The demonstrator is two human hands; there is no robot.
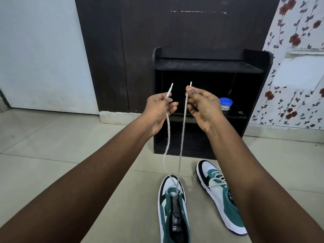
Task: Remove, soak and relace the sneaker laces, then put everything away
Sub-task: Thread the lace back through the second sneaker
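**Both lace ends raised over the near sneaker**

Two hands are up and level in front of the black shoe rack (pixel 212 67). One white lace (pixel 182 137) is held by both: its left end is pinched by the left hand (pixel 160 109), fingers curled round it with the tip poking up above them, and its right end is pinched between thumb and forefinger of the right hand (pixel 204 106), tip upright as well. From each hand a strand drops down to the toe-end eyelets of the near sneaker (pixel 172 207), through which the lace is threaded at its lowest point only; the rest of the eyelets are seen bare, tongue exposed.

Two sneakers are counted, both green, white and black. The near one is set on the floor in front of the rack, toe pointed at it. The second sneaker (pixel 220 195) lies just to the right of the first, angled, and is seen fully laced.

One small white tub with a blue lid (pixel 225 104) is spotted on the rack's middle shelf, at its right side, behind the right hand.

The floor (pixel 52 146) is laid in pale grey tiles. Behind the rack a dark wooden panel (pixel 140 41) is seen, with a white wall (pixel 38 50) to the rack's left and floral-patterned wall covering (pixel 298 85) to its right.
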